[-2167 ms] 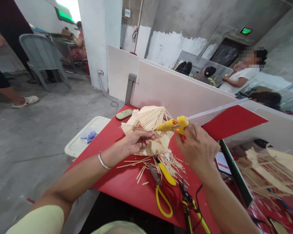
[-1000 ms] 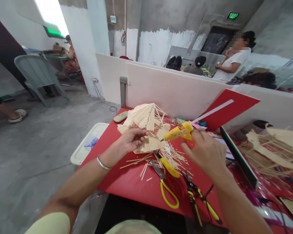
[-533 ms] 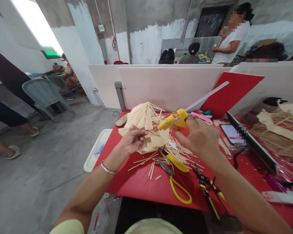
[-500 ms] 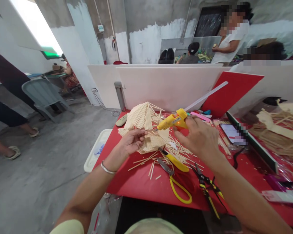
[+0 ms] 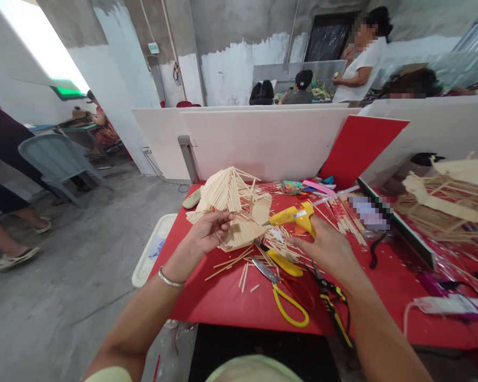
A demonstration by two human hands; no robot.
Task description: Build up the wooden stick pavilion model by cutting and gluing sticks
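My left hand [image 5: 210, 232] is closed in a pinch, with what looks like a thin wooden stick, mostly hidden, at its fingertips. Just beyond it stands a small house model [image 5: 221, 192] of pale sticks with a sloped roof and a flat base. My right hand [image 5: 329, 246] grips a yellow glue gun [image 5: 289, 216], its nozzle pointing left over the edge of the model's base. Loose sticks [image 5: 242, 276] lie scattered in front of and beside the model. Nearer me are scissors [image 5: 289, 303] with yellow handles, a yellow-handled cutting tool [image 5: 283, 261] and black-and-yellow pliers [image 5: 331, 302].
The red tabletop [image 5: 207, 302] also bears a remote control [image 5: 191, 199], a phone [image 5: 368, 212] and a power strip [image 5: 454, 305]. White boards [image 5: 263, 143] and a red board [image 5: 362, 148] stand behind. Another stick model [image 5: 446, 204] is at right. Several people are in the room.
The glue gun has moved right and slightly down, away from my left fingertips. My left hand stays pinched near the model. The view has shifted a little.
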